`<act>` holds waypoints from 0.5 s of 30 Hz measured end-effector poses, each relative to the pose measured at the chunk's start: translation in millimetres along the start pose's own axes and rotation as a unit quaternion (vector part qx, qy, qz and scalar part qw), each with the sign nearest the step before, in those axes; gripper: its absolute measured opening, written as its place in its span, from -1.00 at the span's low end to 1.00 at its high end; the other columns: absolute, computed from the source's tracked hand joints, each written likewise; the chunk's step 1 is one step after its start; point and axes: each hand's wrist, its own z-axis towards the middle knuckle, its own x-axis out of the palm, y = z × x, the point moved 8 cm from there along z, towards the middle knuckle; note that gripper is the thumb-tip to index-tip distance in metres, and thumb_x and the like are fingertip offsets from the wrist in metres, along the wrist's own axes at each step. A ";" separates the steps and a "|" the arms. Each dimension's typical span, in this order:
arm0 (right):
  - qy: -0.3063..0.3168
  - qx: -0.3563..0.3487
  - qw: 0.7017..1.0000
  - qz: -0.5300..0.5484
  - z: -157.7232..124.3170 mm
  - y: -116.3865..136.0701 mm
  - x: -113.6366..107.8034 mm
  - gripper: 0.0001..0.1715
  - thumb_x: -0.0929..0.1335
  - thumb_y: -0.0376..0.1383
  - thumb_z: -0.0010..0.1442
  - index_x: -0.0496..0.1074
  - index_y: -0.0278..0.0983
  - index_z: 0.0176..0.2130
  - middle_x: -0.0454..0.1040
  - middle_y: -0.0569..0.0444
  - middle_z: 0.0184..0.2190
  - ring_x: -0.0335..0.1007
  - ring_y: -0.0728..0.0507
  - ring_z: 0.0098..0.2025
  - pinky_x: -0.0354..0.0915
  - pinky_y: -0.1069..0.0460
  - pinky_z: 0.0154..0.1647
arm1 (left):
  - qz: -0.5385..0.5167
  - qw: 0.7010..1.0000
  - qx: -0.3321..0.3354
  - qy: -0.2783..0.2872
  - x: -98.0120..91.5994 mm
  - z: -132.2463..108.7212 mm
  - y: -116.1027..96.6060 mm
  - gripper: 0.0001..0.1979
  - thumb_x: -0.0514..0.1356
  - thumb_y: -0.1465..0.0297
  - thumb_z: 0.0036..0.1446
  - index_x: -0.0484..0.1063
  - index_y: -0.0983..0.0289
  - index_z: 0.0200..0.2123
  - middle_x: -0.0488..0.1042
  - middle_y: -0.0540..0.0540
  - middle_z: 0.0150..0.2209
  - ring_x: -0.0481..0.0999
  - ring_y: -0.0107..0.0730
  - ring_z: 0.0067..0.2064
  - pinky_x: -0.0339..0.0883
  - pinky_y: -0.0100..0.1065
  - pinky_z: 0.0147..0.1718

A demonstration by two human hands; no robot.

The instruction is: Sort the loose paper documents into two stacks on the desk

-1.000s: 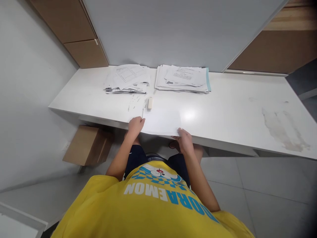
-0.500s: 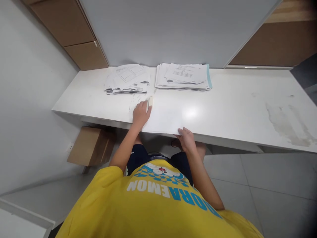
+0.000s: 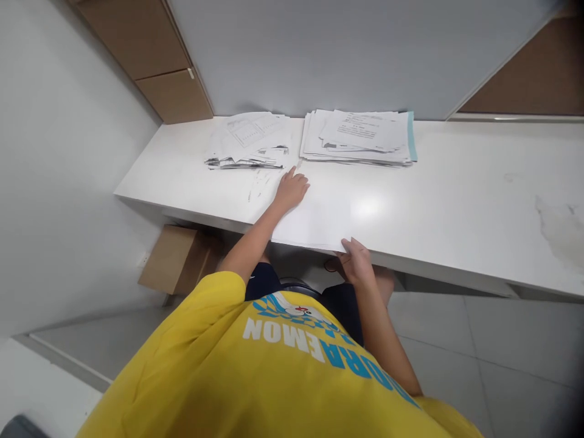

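Note:
My left hand (image 3: 292,190) lies palm down over the upper left part of a blank white sheet of paper (image 3: 314,225), its fingers stretched out towards the back of the desk. The small cream block seen near its thumb earlier is out of sight, and I cannot tell whether it is under the hand. My right hand (image 3: 357,260) pinches the sheet's near right edge at the front of the desk, thumb on top. Faint dark marks (image 3: 259,184) show left of my left hand.
Behind my left hand is an untidy pile of papers (image 3: 246,140); a neater stack of printed sheets (image 3: 360,137) lies to its right. The white desk (image 3: 465,201) has a stained patch at the right. Below its left end stands a cardboard box (image 3: 168,258).
My left hand has moved forward and right across the sheet, and the cream block has gone from view. My right hand keeps its pinch on the paper's edge. The camera has shifted slightly.

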 end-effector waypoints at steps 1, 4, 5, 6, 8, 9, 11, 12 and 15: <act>-0.001 -0.002 1.000 -0.004 -0.3 -1.1 -0.3 -0.53 0.59 -0.15 -0.20 0.43 -0.22 -0.31 0.52 0.12 -0.27 0.44 -0.09 -0.23 0.43 0.00 -0.21 | 0.002 1.000 -0.002 0.007 -0.3 0.4 -2.6 -0.62 -0.04 0.31 0.40 0.46 0.29 0.09 0.40 0.22 0.23 -0.06 -0.02 0.47 -0.06 0.02 0.37; 0.012 -0.028 0.998 -0.054 -5.5 -0.9 2.6 -0.61 0.54 -0.09 -0.09 0.45 -0.21 -0.30 0.52 0.14 -0.30 0.42 -0.08 -0.27 0.37 0.02 -0.25 | -0.014 0.998 -0.019 0.050 -3.5 5.5 -4.1 -0.59 0.02 0.20 0.37 0.45 0.28 0.10 0.39 0.22 0.25 -0.03 0.10 0.45 -0.05 0.08 0.35; 0.012 -0.048 0.995 -0.090 -8.6 2.8 3.1 -0.64 0.51 -0.07 -0.04 0.45 -0.22 -0.31 0.50 0.15 -0.34 0.39 -0.07 -0.30 0.35 0.03 -0.26 | -0.029 0.998 -0.023 0.059 -6.4 6.7 -2.3 -0.57 0.03 0.16 0.36 0.45 0.27 0.11 0.39 0.20 0.25 -0.01 0.11 0.45 -0.06 0.08 0.35; 0.005 -0.077 0.988 -0.134 -12.1 9.9 2.4 -0.67 0.47 -0.05 0.02 0.46 -0.22 -0.33 0.47 0.17 -0.39 0.36 -0.07 -0.33 0.33 0.03 -0.27 | -0.047 0.997 -0.024 0.056 -10.9 7.0 0.5 -0.56 0.03 0.15 0.36 0.45 0.25 0.12 0.40 0.18 0.25 0.03 0.09 0.44 -0.05 0.05 0.35; -0.024 -0.152 0.961 -0.231 -18.5 34.9 -1.1 -0.68 0.40 -0.02 0.11 0.46 -0.23 -0.36 0.41 0.18 -0.47 0.32 -0.07 -0.36 0.29 0.03 -0.27 | -0.078 0.996 -0.035 -0.001 -26.5 3.6 13.2 -0.60 0.00 0.20 0.37 0.46 0.23 0.10 0.44 0.14 0.21 0.18 -0.03 0.38 -0.01 -0.07 0.34; -0.044 -0.194 0.940 -0.276 -20.5 52.7 -3.4 -0.67 0.38 -0.02 0.14 0.47 -0.23 -0.36 0.40 0.17 -0.48 0.32 -0.08 -0.35 0.29 0.02 -0.26 | -0.085 0.994 -0.052 -0.049 -36.0 -0.5 24.1 -0.62 -0.03 0.27 0.37 0.46 0.23 0.09 0.46 0.14 0.19 0.26 -0.11 0.33 0.03 -0.14 0.33; -0.085 -0.278 0.894 -0.341 -19.1 95.5 -6.7 -0.67 0.35 -0.03 0.18 0.49 -0.23 -0.31 0.42 0.13 -0.43 0.35 -0.12 -0.29 0.29 0.00 -0.19 | -0.081 0.977 -0.127 -0.150 -51.9 -12.8 54.8 -0.61 -0.08 0.42 0.35 0.45 0.26 0.07 0.49 0.19 0.14 0.35 -0.20 0.25 0.08 -0.22 0.29; -0.102 -0.314 0.872 -0.360 -13.8 118.8 -6.8 -0.68 0.35 -0.05 0.19 0.50 -0.23 -0.26 0.45 0.10 -0.38 0.36 -0.14 -0.25 0.29 -0.02 -0.15 | -0.074 0.964 -0.178 -0.181 -54.9 -18.7 71.2 -0.60 -0.09 0.47 0.32 0.43 0.28 0.08 0.48 0.22 0.12 0.36 -0.21 0.23 0.11 -0.23 0.27; -0.132 -0.386 0.838 -0.361 28.3 185.9 1.5 -0.71 0.31 -0.15 0.24 0.49 -0.28 -0.16 0.47 0.02 -0.27 0.37 -0.14 -0.19 0.32 -0.06 -0.10 | -0.053 0.934 -0.288 -0.203 -49.1 -24.0 103.3 -0.59 -0.06 0.49 0.27 0.39 0.28 0.11 0.45 0.25 0.13 0.35 -0.16 0.22 0.15 -0.20 0.24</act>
